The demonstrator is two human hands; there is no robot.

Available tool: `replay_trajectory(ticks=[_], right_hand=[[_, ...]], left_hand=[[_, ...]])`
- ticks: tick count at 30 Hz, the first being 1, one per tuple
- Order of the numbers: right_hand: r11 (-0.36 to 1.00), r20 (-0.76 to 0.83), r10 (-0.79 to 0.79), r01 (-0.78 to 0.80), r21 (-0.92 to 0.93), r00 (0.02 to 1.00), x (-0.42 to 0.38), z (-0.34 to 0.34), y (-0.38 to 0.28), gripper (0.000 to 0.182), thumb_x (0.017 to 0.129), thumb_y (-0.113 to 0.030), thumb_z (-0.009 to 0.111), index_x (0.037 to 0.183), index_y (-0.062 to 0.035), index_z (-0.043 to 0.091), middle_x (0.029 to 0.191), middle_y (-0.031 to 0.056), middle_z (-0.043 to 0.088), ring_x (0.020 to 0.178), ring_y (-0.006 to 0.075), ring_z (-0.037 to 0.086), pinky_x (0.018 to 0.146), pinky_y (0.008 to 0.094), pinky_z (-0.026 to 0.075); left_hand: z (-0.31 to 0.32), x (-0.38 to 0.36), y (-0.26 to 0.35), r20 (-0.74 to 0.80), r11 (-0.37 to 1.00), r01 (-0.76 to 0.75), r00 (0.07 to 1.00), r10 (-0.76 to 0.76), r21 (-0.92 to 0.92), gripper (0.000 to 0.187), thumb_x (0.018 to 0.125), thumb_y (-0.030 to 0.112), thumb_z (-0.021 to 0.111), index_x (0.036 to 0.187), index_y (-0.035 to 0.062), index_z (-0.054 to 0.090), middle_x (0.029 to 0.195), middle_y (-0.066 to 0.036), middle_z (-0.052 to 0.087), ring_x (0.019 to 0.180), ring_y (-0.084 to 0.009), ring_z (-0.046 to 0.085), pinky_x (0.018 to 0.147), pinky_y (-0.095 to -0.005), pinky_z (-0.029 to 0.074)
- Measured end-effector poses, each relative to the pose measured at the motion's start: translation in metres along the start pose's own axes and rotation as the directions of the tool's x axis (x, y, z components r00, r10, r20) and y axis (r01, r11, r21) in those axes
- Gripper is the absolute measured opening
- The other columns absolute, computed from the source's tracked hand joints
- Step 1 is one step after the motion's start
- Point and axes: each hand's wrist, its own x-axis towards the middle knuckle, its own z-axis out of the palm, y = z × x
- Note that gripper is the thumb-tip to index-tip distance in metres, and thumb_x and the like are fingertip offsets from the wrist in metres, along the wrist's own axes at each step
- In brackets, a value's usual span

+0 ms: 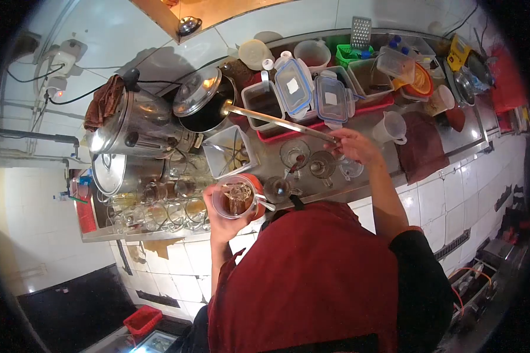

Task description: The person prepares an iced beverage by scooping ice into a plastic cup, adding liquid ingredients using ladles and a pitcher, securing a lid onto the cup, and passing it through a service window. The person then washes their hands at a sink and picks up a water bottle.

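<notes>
My left hand (218,219) is closed around a clear plastic jug (221,197) with brownish contents, held at the counter's front edge. An orange-red object (254,183) shows just behind the jug. My right hand (359,147) grips the end of a long-handled metal ladle (282,122). The ladle's far end reaches the rim of a dark, deep pot (209,115); its bowl is hidden there. A shiny lid (197,91) leans over the pot's opening. Below my right hand stand several glass mugs (322,165), one with a dark red item in it.
Many glass mugs (159,215) crowd the left counter beside a large metal urn (141,123). A white bin (229,152) holds utensils. Lidded containers (331,99) sit on a red tray (371,107). A plastic jug (390,127) and dark red cloth (421,147) lie right.
</notes>
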Motion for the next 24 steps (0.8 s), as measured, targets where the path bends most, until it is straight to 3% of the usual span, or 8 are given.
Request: replay_trajectory(ticks=[2,6,8,12,14,17,21,24], right_hand=[[0.964,0.017,-0.189,0.182,0.194,0.982,-0.010,0.000,0.009,0.035,0.097,-0.022,0.056,0.129,-0.0072,0.055,0.129,0.0111,0.060,0.112,0.0268,0.062,0.086,0.0378,0.050],[0.899,-0.069,-0.088,0.110,0.424,0.994,-0.010,-0.023,0.037,0.037,0.096,-0.018,0.058,0.129,-0.0033,0.054,0.129,0.0146,0.060,0.115,0.0253,0.060,0.088,0.0395,0.050],[0.975,-0.296,0.125,-0.172,-0.140,0.947,0.005,-0.016,0.047,0.036,0.098,-0.021,0.054,0.130,-0.0031,0.055,0.132,0.0098,0.059,0.116,0.0189,0.059,0.095,0.0335,0.048],[0.961,-0.269,0.194,-0.238,-0.139,0.943,0.048,-0.019,0.073,0.043,0.096,-0.016,0.059,0.135,-0.0036,0.050,0.128,0.0110,0.061,0.116,0.0182,0.059,0.099,0.0353,0.047],[0.964,-0.022,0.201,-0.202,-0.174,0.979,0.058,-0.008,0.064,0.047,0.094,-0.014,0.059,0.139,-0.0043,0.047,0.133,0.0088,0.057,0.119,0.0172,0.056,0.103,0.0325,0.044],[0.890,-0.052,0.182,-0.187,-0.416,0.982,0.053,0.014,0.051,0.049,0.093,-0.012,0.058,0.140,-0.0053,0.047,0.139,0.0084,0.051,0.125,0.0163,0.050,0.107,0.0311,0.041],[0.862,0.007,0.253,-0.222,-0.457,0.967,0.056,0.027,0.050,0.050,0.093,-0.010,0.057,0.142,-0.0073,0.045,0.142,0.0093,0.047,0.130,0.0169,0.045,0.109,0.0327,0.038],[0.856,0.144,0.218,-0.118,-0.504,0.965,0.061,0.024,0.063,0.052,0.093,-0.014,0.055,0.143,-0.0055,0.042,0.138,0.0084,0.049,0.130,0.0178,0.043,0.111,0.0329,0.032]], left_hand=[[0.003,0.001,0.005,0.004,0.997,0.016,1.000,-0.016,-0.077,0.088,0.058,0.009,0.087,0.124,0.0097,0.028,0.121,-0.013,0.047,0.115,-0.0241,0.052,0.100,-0.0416,0.044],[0.003,0.000,0.001,0.006,0.993,0.021,1.000,-0.020,-0.118,0.087,0.059,0.008,0.087,0.123,0.0094,0.028,0.122,-0.013,0.047,0.114,-0.0251,0.053,0.100,-0.0422,0.045],[0.000,0.001,-0.007,0.061,0.992,-0.002,0.998,0.010,-0.129,0.091,0.058,0.001,0.085,0.127,0.0095,0.025,0.125,-0.016,0.050,0.116,-0.0250,0.055,0.097,-0.0393,0.048],[0.003,-0.001,-0.002,0.084,0.994,0.033,0.996,-0.024,-0.107,0.092,0.058,0.002,0.086,0.127,0.0103,0.025,0.126,-0.016,0.050,0.116,-0.0253,0.055,0.097,-0.0401,0.048],[0.002,0.000,0.002,0.096,0.997,0.029,0.995,-0.022,-0.066,0.092,0.058,0.002,0.087,0.127,0.0107,0.025,0.126,-0.017,0.050,0.116,-0.0255,0.055,0.098,-0.0409,0.047],[-0.001,-0.001,0.004,0.070,1.000,-0.026,0.997,0.026,-0.011,0.091,0.058,0.003,0.087,0.125,0.0100,0.026,0.126,-0.017,0.049,0.115,-0.0256,0.055,0.099,-0.0415,0.046],[-0.005,-0.005,-0.006,0.030,0.999,-0.014,0.999,0.015,-0.042,0.091,0.058,0.003,0.087,0.125,0.0089,0.026,0.126,-0.017,0.049,0.115,-0.0256,0.055,0.099,-0.0414,0.046],[-0.005,-0.004,-0.005,0.025,0.995,-0.010,1.000,0.012,-0.097,0.091,0.058,0.004,0.087,0.125,0.0080,0.025,0.125,-0.016,0.050,0.116,-0.0252,0.054,0.100,-0.0414,0.045]])
